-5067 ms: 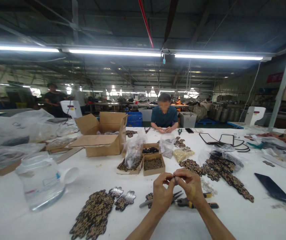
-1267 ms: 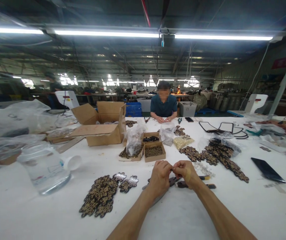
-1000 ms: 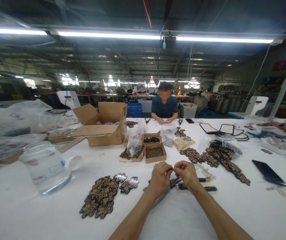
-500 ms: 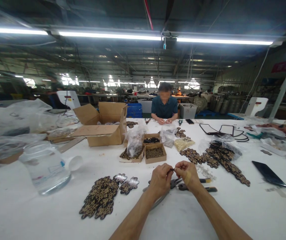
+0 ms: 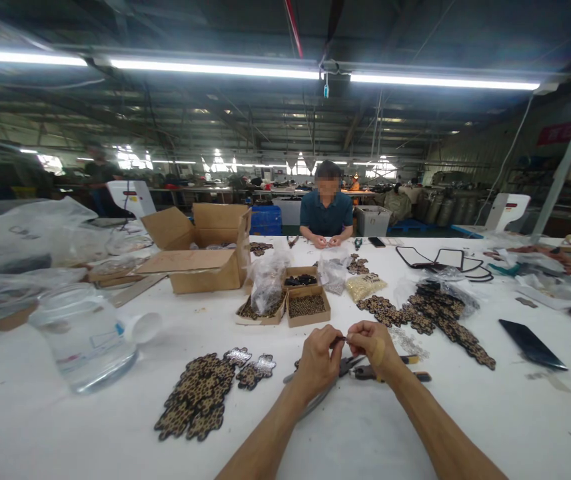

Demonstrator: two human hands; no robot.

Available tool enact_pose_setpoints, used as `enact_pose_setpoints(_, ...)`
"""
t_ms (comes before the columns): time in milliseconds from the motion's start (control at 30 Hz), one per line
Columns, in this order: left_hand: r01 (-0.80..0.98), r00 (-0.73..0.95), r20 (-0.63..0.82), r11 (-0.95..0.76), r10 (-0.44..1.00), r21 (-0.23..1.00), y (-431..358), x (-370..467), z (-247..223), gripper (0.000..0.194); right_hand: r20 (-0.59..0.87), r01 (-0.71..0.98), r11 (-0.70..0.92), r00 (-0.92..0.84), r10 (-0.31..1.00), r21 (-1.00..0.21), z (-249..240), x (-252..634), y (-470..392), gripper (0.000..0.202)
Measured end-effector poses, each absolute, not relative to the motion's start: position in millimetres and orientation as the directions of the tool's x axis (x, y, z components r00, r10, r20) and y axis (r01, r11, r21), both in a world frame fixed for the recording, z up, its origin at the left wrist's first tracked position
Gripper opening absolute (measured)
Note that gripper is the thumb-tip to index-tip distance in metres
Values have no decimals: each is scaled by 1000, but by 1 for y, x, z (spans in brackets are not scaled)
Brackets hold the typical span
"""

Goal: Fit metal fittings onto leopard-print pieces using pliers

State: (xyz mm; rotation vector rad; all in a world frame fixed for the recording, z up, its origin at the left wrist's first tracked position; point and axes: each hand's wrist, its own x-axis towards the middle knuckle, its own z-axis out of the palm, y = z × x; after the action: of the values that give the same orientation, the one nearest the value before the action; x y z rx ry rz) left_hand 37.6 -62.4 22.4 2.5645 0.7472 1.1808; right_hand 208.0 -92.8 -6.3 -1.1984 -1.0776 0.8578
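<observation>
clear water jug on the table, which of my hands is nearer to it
Left. Your left hand is to the right of the jug; your right hand is farther right, on the left hand's far side.

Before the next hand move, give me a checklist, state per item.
1. Left hand grip: ok, fingertips pinch a small dark piece.
2. Right hand grip: cannot tell; fingertips are pinched together beside the piece, but what they grip is too small.
3. Pliers unobstructed: not ok, the left hand and wrist partly cover them in this view.
4. Box of brass-coloured parts open: ok, just beyond the hands.
5. Leopard-print patches apart from hands: ok, piled to the left.
6. Water jug apart from hands: ok, far left.
</observation>
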Motion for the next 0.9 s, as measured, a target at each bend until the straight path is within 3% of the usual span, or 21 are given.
enact_pose_setpoints(100, 354, 526, 654, -839, 544, 414, -60, 39, 23, 12, 313, 381, 169, 359, 879, -909, -2, 246, -91, 25)
enact_pose_setpoints(300, 320, 474, 652, -806, 592, 498, -48, 44, 21, 12, 363, 645, -30, 468, 806, -764, -4, 341, -99, 7)
enact_pose_setpoints(500, 319, 492, 634, -802, 596, 505, -44, 44, 18, 13, 289, 727, -74, 362, 886, -682, -30, 347, -92, 18)
enact_pose_setpoints(900, 321, 468, 625, -779, 625, 539, -45, 42, 15, 14, 230, 757, -54, 264, 937, -652, -39, 343, -94, 24)
